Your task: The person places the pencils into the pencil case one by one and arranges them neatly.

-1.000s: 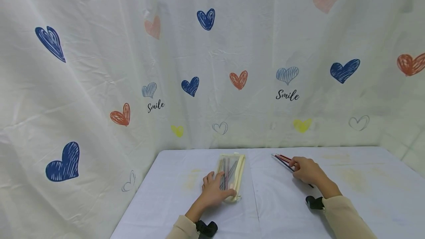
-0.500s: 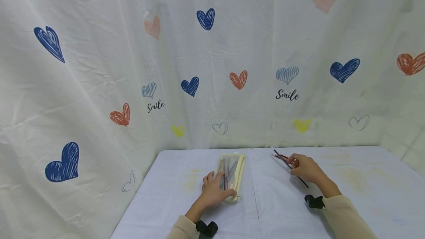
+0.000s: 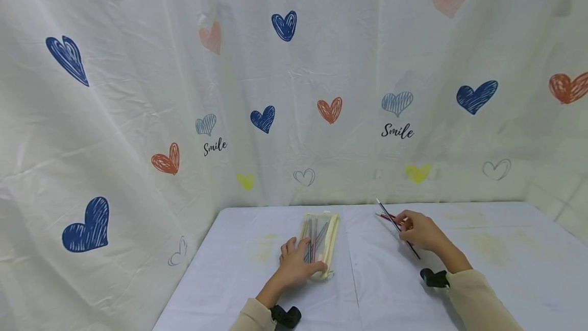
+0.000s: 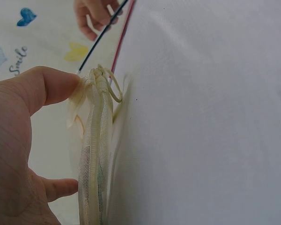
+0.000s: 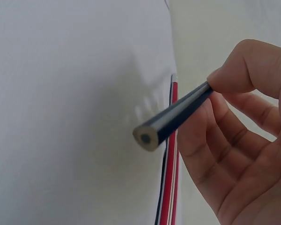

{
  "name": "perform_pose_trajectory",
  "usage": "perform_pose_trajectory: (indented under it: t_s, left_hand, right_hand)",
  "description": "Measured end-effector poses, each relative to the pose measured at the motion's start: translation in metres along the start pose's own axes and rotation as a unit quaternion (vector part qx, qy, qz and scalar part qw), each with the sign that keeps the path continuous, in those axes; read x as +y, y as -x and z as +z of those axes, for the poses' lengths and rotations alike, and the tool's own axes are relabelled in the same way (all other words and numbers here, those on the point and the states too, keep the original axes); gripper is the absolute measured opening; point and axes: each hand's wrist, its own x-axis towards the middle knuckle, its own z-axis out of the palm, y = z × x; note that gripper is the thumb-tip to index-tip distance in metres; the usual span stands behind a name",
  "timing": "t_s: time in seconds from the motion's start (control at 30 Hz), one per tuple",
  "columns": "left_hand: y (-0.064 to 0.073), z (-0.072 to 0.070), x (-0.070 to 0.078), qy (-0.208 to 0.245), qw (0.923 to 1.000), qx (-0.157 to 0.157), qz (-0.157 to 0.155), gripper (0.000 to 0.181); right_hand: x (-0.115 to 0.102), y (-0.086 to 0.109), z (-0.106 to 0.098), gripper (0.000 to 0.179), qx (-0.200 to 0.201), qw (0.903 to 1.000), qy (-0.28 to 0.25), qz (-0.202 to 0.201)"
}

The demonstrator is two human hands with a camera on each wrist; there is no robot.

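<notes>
A dark pencil (image 3: 388, 213) is pinched between the thumb and fingers of my right hand (image 3: 423, 231), tilted off the table. In the right wrist view its flat, unsharpened end (image 5: 146, 138) faces the camera. Red-and-black striped pencils (image 5: 170, 192) lie on the table below it, partly hidden by the hand in the head view. To the left, a clear, cream-edged zip pouch (image 3: 333, 241) lies flat with several pencils inside. My left hand (image 3: 296, 265) rests on its near part, fingers spread. In the left wrist view the thumb (image 4: 61, 86) presses the pouch's corner beside the zip-end loop.
A white cloth (image 3: 220, 269) covers the table. Behind it hangs a white curtain (image 3: 349, 157) printed with hearts and "Smile". Black wrist devices (image 3: 434, 279) sit below both hands.
The dark pencil has been lifted away from the red ones and its far end has swung upward. My right hand has shifted slightly left and up. The left hand and pouch have stayed still.
</notes>
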Motion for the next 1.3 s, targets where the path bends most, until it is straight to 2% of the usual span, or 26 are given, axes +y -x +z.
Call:
perform_pose_trajectory:
  t_s: [0.37,0.63,1.3]
  left_hand:
    - [0.001,0.000,0.002,-0.004,1.0000,0.001,0.000,0.093]
    - [0.001,0.000,0.001,-0.003,1.0000,0.002,-0.001,0.093]
    - [0.002,-0.001,0.002,0.002,1.0000,-0.001,-0.002,0.089]
  right_hand:
    - [-0.006,-0.001,0.004,0.041,-0.017,0.9980,-0.060,0.009]
    - [-0.011,0.002,0.008,0.044,-0.050,0.9878,-0.147,0.005]
    - [-0.022,-0.001,0.022,0.044,-0.058,0.9836,-0.170,0.014]
